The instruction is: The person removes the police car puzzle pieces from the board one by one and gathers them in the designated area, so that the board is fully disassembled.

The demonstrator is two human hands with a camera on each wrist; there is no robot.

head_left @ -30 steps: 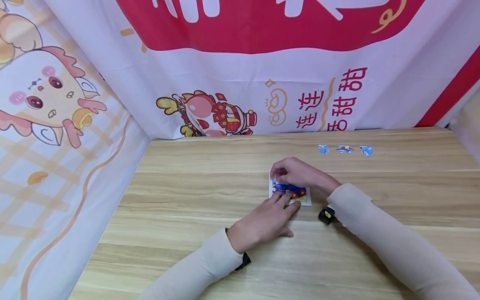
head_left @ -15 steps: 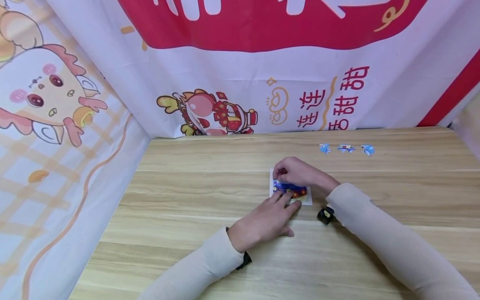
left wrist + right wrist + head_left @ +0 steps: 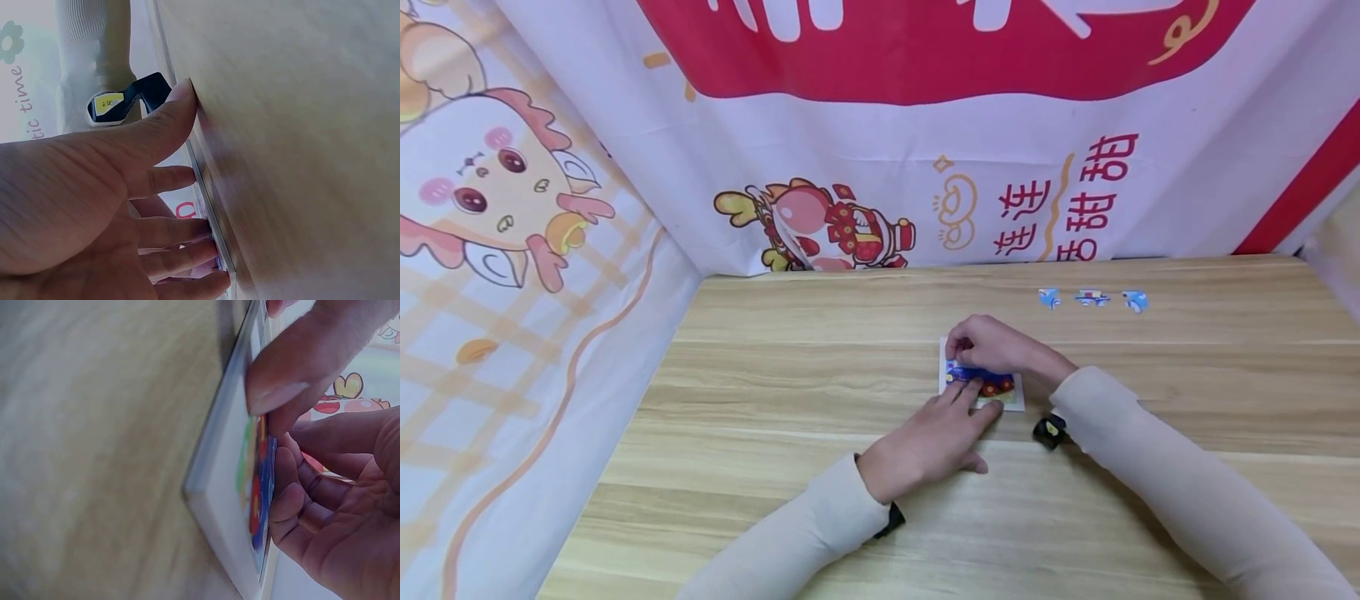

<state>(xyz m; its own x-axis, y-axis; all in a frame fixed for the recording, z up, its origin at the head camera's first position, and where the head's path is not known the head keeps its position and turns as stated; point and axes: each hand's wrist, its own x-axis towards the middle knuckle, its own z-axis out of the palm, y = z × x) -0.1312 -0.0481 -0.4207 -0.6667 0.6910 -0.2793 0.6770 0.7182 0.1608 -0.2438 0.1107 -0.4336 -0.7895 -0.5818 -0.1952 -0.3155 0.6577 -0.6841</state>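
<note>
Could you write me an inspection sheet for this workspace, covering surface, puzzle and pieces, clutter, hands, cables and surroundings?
Surface: wood-grain table, reaching the cloth behind.
Job's things: puzzle board with a white border and a mostly blue picture, lying on the table; three loose pieces set apart in a row beyond it, to its right.
Clutter: nothing seen.
Left hand: fingers extended, fingertips on the board's near part.
Right hand: fingers curled at the board's far part; whether they hold a piece is hidden.
Wrists: a black device at the right, another at the left.
Cables: nothing seen.
Surroundings: printed cloth behind, patterned cloth at left.
</note>
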